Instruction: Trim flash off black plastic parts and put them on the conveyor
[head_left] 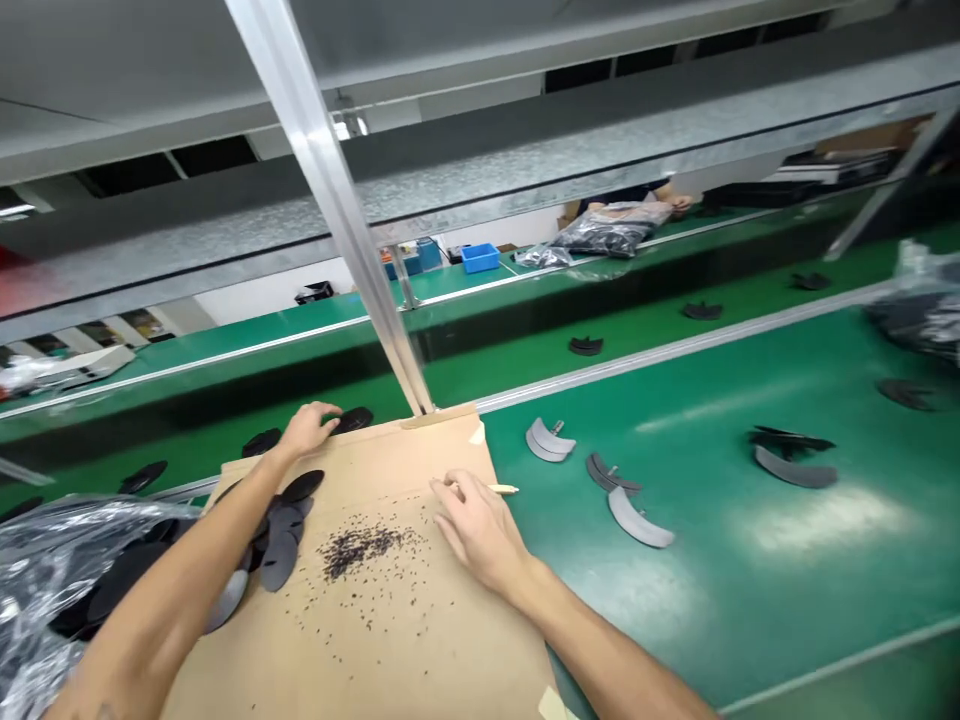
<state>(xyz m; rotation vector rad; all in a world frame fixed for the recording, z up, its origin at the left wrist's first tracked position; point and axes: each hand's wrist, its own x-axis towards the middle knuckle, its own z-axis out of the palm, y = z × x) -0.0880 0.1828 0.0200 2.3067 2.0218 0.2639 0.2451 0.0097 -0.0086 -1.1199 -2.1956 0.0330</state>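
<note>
My left hand [309, 430] reaches over the far edge of a cardboard sheet [390, 660], fingers apart, beside a round black part [354, 420]. Whether the fingertips touch that part I cannot tell. Above the right side of the cardboard, my right hand [480, 525] is closed around a thin pale-yellow stick, like a pen [507, 489], whose tip points right. Many tiny black pieces [360, 550] lie scattered in a heap on the cardboard between my hands. Dark oval discs [280, 560] are piled under and beside my left forearm.
A clear plastic bag [45, 560] with dark parts lies at left. Curved grey pieces [639, 518] rest on the green table [720, 620] at right. Black parts [585, 346] sit along the green strip behind. A metal post [330, 190] rises ahead; another person's hand [679, 203] shows far back.
</note>
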